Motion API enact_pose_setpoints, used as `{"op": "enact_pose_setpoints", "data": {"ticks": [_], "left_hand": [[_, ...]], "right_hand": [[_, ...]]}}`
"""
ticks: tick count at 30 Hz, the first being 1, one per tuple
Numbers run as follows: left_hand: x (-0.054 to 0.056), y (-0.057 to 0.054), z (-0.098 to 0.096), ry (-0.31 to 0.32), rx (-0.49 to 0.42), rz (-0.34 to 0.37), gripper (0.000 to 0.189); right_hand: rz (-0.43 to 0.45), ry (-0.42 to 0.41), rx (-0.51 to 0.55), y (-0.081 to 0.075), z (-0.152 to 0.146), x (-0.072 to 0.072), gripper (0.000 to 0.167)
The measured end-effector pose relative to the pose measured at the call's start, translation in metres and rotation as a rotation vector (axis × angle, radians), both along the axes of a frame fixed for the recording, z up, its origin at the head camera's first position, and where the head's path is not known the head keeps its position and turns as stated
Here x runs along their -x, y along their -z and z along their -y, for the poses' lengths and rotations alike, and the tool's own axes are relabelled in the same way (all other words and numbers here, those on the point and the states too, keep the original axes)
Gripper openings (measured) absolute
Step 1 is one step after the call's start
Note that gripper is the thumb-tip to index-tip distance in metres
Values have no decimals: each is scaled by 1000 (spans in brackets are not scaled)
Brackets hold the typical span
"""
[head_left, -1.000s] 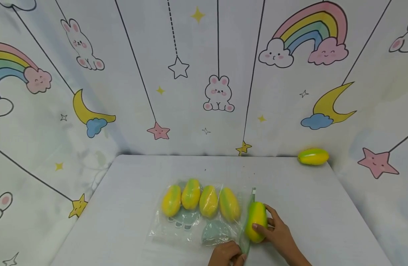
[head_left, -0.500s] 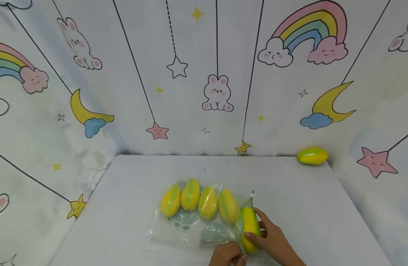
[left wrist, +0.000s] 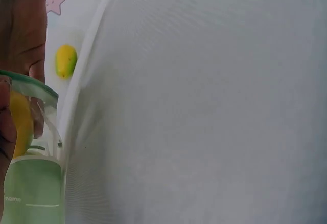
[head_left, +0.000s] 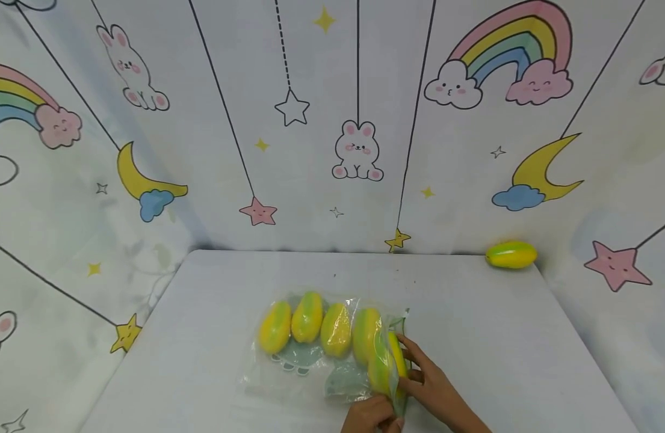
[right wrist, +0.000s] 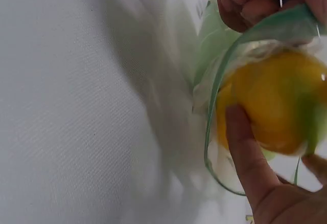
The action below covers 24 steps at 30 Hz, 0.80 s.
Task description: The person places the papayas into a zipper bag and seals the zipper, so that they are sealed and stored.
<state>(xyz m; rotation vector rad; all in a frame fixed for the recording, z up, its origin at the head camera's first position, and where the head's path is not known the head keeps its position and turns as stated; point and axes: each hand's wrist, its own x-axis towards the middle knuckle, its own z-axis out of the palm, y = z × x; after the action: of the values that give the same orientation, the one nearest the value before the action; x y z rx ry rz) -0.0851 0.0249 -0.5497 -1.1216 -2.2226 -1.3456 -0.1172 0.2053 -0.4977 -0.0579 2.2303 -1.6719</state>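
A clear zip bag (head_left: 296, 385) with a green seal and green printed shapes lies flat on the white table, its mouth to the right. Several yellow-green papayas (head_left: 336, 331) sit in a row inside it. My left hand (head_left: 369, 414) pinches the lower corner of the bag's mouth and holds it open. With fingers and thumb, my right hand (head_left: 432, 385) grips another papaya (right wrist: 278, 101), most of which is within the mouth. The right wrist view shows the green seal (right wrist: 209, 132) looping around this papaya and my fingers. Part of the fruit is hidden behind the film and fingers.
One more papaya (head_left: 511, 255) lies at the table's far right corner, against the patterned backdrop (head_left: 451, 180). White table surface (head_left: 494, 337) extends to the right of the bag.
My right hand has moved left, taking the papaya from beside the bag into its mouth. The seal edge now wraps around the fruit. My left hand keeps its grip on the bag's corner.
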Motion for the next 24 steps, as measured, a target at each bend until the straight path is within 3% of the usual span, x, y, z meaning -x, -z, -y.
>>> {"op": "enact_pose_setpoints", "data": {"ticks": [4, 8, 13, 19, 24], "left_hand": [[2, -1, 0, 58, -14, -33, 22], [4, -3, 0, 81, 2, -56, 24], [8, -4, -2, 51, 20, -147, 25], [12, -7, -4, 61, 13, -245, 21], [16, -8, -8, 70, 39, -352, 17]], "right_hand": [[-72, -117, -49, 0, -5, 3, 75], [-119, -178, -40, -2, -5, 9, 71], [-119, -195, 21, -2, -4, 14, 68], [-92, -170, 65, -1, -3, 20, 39], [-84, -215, 100, 2, 0, 24, 47]]}}
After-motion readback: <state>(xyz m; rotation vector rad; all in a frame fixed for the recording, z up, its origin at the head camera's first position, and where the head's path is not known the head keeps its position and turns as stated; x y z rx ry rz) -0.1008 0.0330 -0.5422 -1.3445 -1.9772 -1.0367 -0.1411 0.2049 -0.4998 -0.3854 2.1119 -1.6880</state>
